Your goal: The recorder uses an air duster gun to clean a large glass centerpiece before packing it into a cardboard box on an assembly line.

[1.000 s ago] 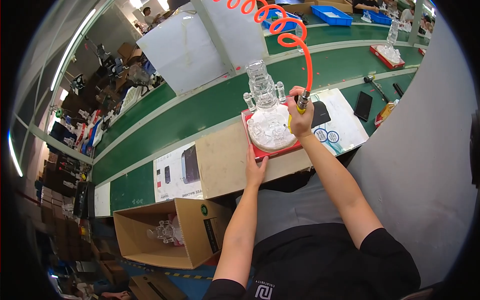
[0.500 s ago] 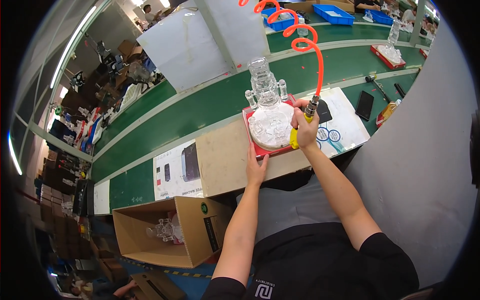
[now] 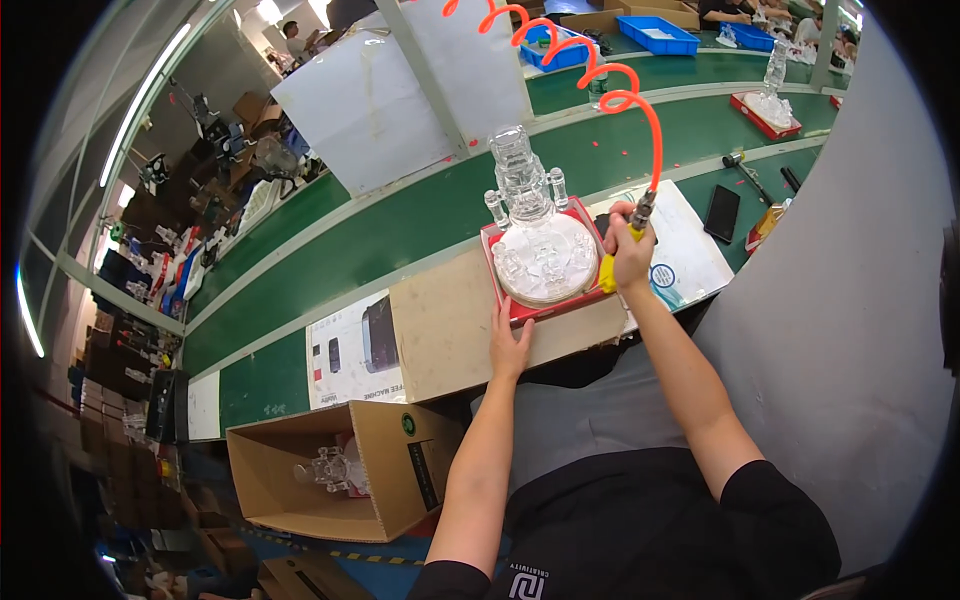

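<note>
what changed: a second back the right hand had the yellow air blow gun held up higher beside the glass piece; now it's dropped down to the right edge of the piece's wide round base, nozzle end low by the tray rim
what that means: looks to me like the air is being worked around the base rather than the top (just my read, can't see any air obviously)
right grip: fist wrapped round the gun's yellow body, orange coiled hose running up and out the top of the frame
left grip: left hand is flat, fingers spread, pressing on the cardboard sheet right at the near edge of the red tray, not holding anything
where the piece is: clear tiered glass thing standing upright in the red tray, tray sits on the cardboard at the bench edge
surface: long green bench with white strips; printed sheets, a black phone and some hand tools to the right
below the bench: open carton with another glass piece inside
room: factory floor, white panels behind the bench, blue bins and more red trays farther back, other people at the far end
</note>
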Demonstrator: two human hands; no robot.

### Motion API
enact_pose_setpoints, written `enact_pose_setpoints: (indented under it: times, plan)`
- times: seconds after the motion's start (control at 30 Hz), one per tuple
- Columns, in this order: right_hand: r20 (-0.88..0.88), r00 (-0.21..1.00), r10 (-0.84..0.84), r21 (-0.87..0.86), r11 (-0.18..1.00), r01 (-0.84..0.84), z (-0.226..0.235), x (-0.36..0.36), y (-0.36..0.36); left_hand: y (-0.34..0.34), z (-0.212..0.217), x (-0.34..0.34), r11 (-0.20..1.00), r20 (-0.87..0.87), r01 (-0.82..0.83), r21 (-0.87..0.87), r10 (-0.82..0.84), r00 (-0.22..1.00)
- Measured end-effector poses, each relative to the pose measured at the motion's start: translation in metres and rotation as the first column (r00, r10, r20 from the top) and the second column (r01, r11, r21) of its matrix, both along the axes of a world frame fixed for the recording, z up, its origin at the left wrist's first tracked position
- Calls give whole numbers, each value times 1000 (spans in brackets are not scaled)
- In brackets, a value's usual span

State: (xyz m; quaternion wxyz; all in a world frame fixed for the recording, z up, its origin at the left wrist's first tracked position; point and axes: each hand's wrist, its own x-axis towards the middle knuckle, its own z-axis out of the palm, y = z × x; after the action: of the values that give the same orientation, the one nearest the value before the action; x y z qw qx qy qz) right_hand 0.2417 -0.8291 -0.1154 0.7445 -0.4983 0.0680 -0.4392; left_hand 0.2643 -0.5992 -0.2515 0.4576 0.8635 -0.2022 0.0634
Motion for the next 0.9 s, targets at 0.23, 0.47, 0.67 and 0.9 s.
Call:
enact_pose_setpoints:
  times: [0.23,0.47,0.67,0.9]
  plan:
    - [-51,975,-216,-60,975,213,-7,43,-51,7,-5,4,995,-54,-22,-101,17,998]
    - [29,946,-324,-14,946,325,-2,106,-56,10,-8,2,986,-98,-31,-164,15,995]
    - [47,934,-355,233,913,336,-3,139,-76,-1,-10,3,995,-23,-50,-86,48,999]
    - [22,976,-218,330,923,199,-1,113,-94,2,-16,10,997,23,-37,-72,38,999]
